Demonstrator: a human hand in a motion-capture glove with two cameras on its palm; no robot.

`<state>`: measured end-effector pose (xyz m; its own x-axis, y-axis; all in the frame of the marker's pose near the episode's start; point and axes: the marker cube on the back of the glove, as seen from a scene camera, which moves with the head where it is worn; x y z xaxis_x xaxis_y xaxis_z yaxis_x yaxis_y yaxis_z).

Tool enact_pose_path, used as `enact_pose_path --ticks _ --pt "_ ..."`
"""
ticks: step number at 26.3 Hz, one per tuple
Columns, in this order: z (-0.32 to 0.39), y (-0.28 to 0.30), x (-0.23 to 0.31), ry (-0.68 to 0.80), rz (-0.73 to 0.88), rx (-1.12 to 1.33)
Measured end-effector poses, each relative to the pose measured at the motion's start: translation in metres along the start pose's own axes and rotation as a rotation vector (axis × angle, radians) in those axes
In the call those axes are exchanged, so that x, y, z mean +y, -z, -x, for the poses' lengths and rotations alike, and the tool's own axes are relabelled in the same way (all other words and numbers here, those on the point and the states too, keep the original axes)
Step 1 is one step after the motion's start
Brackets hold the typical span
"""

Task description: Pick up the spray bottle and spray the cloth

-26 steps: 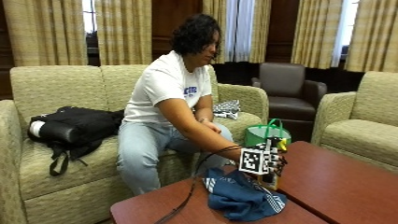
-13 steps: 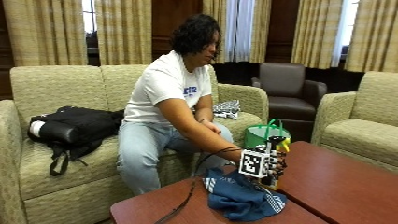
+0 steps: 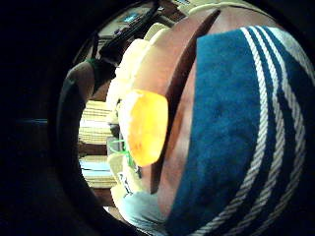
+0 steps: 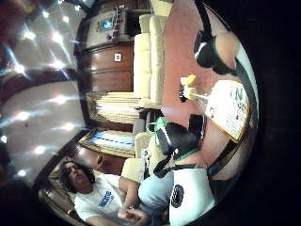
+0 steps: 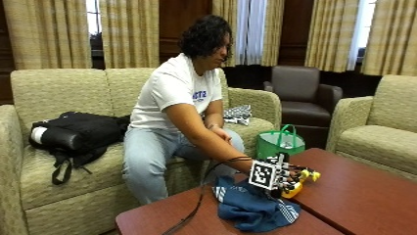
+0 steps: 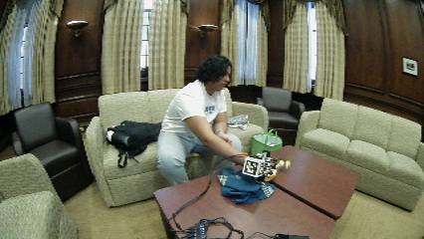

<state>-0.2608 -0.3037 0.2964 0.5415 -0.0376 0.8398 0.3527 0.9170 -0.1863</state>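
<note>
Wood-panelled lounge with sofas; the reddish surface (image 5: 365, 196) fills the lower right of the outside view. On it lies the blue striped cloth (image 5: 251, 208). Gloved right hand (image 5: 280, 177) sits above the cloth's edge at a yellow spray bottle (image 5: 296, 182) (apparently gripped, though its fingers are obscured). A green bag (image 5: 280, 143) stands behind.

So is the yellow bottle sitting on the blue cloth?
Cannot tell. In the outside view the spray bottle is at the hand, right beside the blue cloth, but no gap or contact shows plainly.
</note>
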Motion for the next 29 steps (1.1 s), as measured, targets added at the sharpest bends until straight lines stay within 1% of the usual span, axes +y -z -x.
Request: enact_pose_path --ticks 2,10,17,21,25,29 --pt "0.002 -0.005 -0.007 -0.006 -0.043 -0.022" --pt "-0.001 -0.002 -0.017 -0.01 -0.111 -0.015" --pt "0.0 0.0 -0.011 -0.019 -0.088 -0.033" --pt "-0.004 0.005 0.006 -0.018 0.03 0.015" --pt "0.002 0.001 -0.009 -0.022 -0.082 -0.03" --pt "0.005 -0.001 -0.012 -0.018 -0.088 -0.042"
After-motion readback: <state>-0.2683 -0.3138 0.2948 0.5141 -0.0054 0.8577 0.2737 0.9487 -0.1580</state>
